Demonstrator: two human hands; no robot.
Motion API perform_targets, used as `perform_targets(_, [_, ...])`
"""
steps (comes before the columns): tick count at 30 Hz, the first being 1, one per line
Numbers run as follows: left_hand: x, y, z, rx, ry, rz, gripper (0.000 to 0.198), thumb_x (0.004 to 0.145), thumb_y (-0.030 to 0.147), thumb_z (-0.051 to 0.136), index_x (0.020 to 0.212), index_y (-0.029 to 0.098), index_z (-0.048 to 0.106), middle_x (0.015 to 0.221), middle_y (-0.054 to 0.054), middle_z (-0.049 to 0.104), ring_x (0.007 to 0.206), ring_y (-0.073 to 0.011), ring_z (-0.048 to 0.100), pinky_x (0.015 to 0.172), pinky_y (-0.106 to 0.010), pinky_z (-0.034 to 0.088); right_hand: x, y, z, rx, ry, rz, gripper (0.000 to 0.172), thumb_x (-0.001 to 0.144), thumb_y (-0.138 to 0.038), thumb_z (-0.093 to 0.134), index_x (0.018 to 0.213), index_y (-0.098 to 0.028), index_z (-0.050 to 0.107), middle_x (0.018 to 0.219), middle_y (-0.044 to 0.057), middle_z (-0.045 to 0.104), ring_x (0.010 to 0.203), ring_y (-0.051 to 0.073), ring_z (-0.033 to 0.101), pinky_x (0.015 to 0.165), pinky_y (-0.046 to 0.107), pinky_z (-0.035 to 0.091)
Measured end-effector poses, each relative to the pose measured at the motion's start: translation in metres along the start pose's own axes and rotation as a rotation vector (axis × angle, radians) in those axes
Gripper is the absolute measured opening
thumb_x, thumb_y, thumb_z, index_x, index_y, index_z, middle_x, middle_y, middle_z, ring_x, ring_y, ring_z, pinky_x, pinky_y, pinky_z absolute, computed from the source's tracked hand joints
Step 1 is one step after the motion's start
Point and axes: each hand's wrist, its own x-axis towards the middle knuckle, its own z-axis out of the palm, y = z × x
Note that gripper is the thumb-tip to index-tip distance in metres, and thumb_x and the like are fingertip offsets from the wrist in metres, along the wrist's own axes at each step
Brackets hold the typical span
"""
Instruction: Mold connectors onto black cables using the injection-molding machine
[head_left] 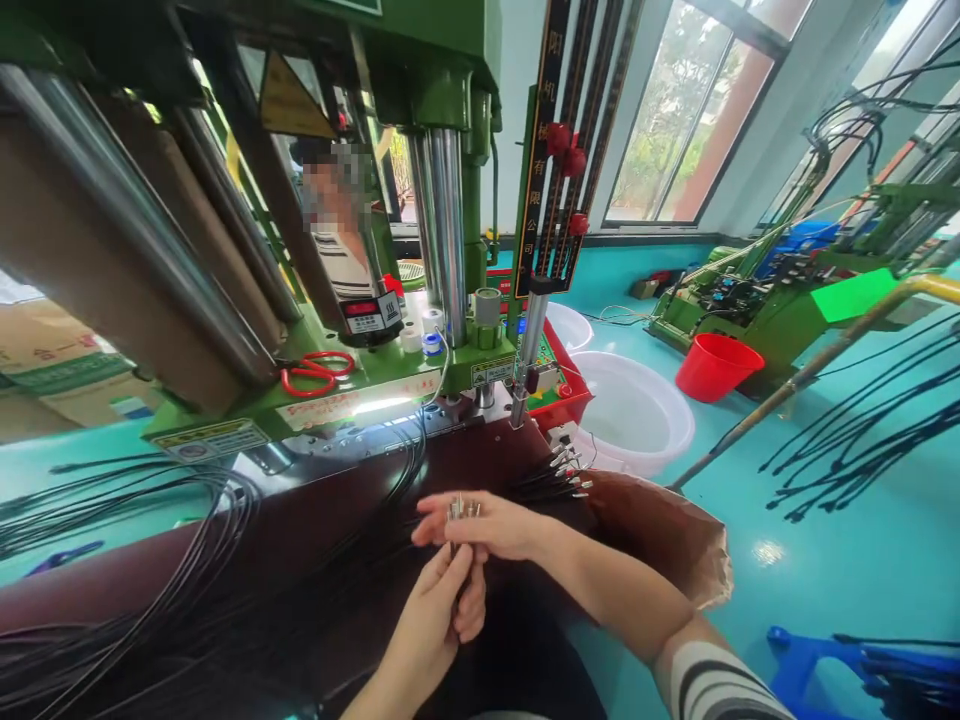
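Small silvery metal cable connectors (463,509) stand in a little bunch between my two hands, tips upward. My left hand (448,592) is closed round the bunch from below, its thumb up against it and its fingers curled. From the right, my right hand (491,527) reaches across, with its thumb in front of the connectors and its fingers behind them. The leads below the connectors are mostly hidden by my hands. Many black cables (202,610) lie across the dark brown tabletop (315,510) to the left. More cables with metal ends (562,470) lie at the table's right.
A green press machine (405,395) with steel columns stands ahead; red-handled scissors (319,374) lie on its bed. At the right are a brown paper-lined container (660,535), a white tub (637,410), a red bucket (718,366) and cables hanging near a slanted pole (795,385).
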Motion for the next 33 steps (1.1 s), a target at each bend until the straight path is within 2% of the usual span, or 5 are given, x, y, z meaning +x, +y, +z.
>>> perform_targets(3, [0.006,-0.005,0.001,0.089,-0.025,-0.021,0.033,0.073,0.049,0.057,0.075,0.017,0.049,0.040,0.009,0.032,0.032,-0.0024,0.020,0.033,-0.017,0.016,0.005,-0.025,-0.003,-0.145,0.031,-0.155,0.048,0.083,-0.037,0.050,0.126,-0.017,0.045,0.118,0.011,0.056,0.112,0.017,0.050,0.097,0.034,0.034])
perform_targets(12, [0.009,0.000,0.006,0.148,0.096,0.114,0.031,0.070,0.044,0.060,0.070,0.015,0.049,0.052,0.003,0.047,0.040,-0.0058,0.038,0.038,-0.019,0.026,0.019,-0.052,0.007,-1.114,-0.411,-0.128,0.046,0.085,-0.040,0.045,0.125,-0.017,0.047,0.131,0.008,0.046,0.120,0.019,0.041,0.099,0.027,0.032])
perform_targets(19, [0.011,0.022,-0.010,0.094,0.206,0.220,0.034,0.069,0.045,0.062,0.079,0.016,0.049,0.048,0.008,0.042,0.035,-0.0024,0.031,0.035,-0.017,0.018,0.068,-0.043,-0.053,-1.767,0.408,0.125,0.031,0.087,-0.009,0.034,0.112,-0.009,0.052,0.112,0.016,0.057,0.109,0.022,0.049,0.094,0.035,0.033])
perform_targets(27, [0.017,0.015,-0.031,0.125,0.247,0.243,0.034,0.070,0.046,0.060,0.079,0.016,0.047,0.048,0.009,0.040,0.036,-0.0021,0.029,0.035,-0.016,0.017,0.077,-0.035,-0.062,-1.734,0.327,0.292,0.037,0.068,-0.006,0.052,0.104,-0.010,0.051,0.105,0.019,0.056,0.103,0.031,0.051,0.086,0.044,0.037])
perform_targets(33, [0.015,0.014,-0.032,0.167,0.200,0.234,0.031,0.075,0.045,0.055,0.084,0.017,0.045,0.050,0.009,0.039,0.037,-0.0021,0.029,0.035,-0.016,0.017,0.020,-0.043,-0.045,-1.395,0.206,0.452,0.014,0.072,-0.019,0.042,0.080,-0.014,0.054,0.065,0.004,0.059,0.055,0.016,0.058,0.051,0.026,0.046])
